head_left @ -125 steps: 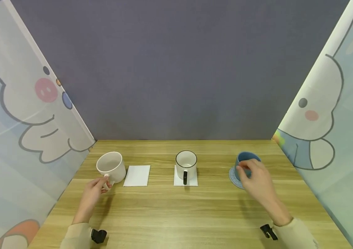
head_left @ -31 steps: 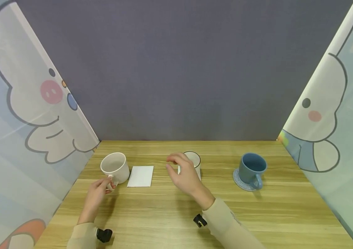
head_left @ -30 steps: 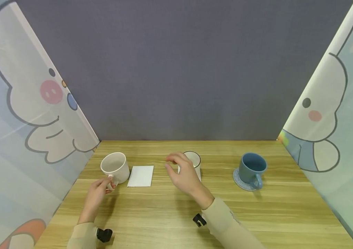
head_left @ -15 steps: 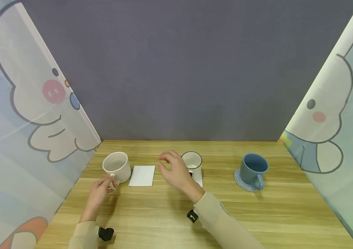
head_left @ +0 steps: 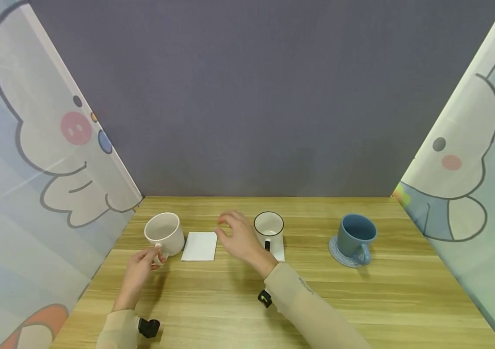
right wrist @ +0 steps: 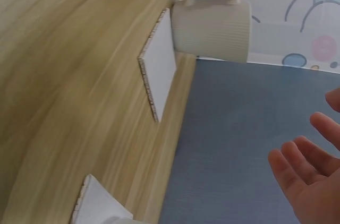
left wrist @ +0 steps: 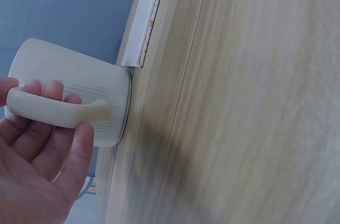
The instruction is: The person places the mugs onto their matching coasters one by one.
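Observation:
My left hand (head_left: 140,269) grips the handle of a ribbed white mug (left wrist: 69,67), its fingers passing through the loop. The mug stands upright on the table, right beside a bare white square coaster (head_left: 199,246). My right hand (head_left: 240,240) hovers just right of that coaster, fingers loosely bent and holding nothing. In the right wrist view its fingers (right wrist: 300,163) are spread apart from the coaster and mug. Next to this hand, a white mug with a black rim and black handle (head_left: 269,228) stands on another white coaster (head_left: 278,252).
To the right, a blue mug (head_left: 356,235) stands on a round blue coaster (head_left: 336,254), handle toward the front. A dark grey panel (head_left: 247,97) rises behind the wooden table (head_left: 212,300), and cartoon-printed sheets (head_left: 461,145) flank both sides.
My right hand has left the blue mug and travelled left, past the black-rimmed mug to the bare coaster's edge. My left hand keeps its grip on the white mug. The view has shifted slightly.

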The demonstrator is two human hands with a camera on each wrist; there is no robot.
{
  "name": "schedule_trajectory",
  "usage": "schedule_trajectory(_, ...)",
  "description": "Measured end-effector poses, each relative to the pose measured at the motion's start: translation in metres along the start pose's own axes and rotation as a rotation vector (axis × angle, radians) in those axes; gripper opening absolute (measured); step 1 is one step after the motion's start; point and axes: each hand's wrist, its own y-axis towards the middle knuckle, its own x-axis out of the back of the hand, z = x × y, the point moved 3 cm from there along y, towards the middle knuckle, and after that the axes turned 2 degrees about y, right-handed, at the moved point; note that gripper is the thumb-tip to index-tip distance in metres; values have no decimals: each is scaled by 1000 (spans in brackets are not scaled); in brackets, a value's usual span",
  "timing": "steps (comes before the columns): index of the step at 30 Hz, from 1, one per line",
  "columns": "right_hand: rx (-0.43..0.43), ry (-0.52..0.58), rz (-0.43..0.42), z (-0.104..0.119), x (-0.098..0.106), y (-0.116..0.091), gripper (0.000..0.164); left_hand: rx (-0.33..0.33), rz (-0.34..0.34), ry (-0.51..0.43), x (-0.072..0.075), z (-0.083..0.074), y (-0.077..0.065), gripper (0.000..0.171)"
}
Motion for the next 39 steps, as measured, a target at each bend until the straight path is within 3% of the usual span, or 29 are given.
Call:
schedule_trajectory(16, -68, -146, 146, -17, -25, 12, 29, -3, -3, -28, 0, 1, 1, 48)
schedule_trajectory(27, -3, -290, 286, -33, -47, 12, 35, -22, 0, 11, -1, 1, 0, 52)
schedule_trajectory(39, -36, -388, 381, -52, -62, 7, 40, -5, 20, 6, 0, 0, 1, 51)
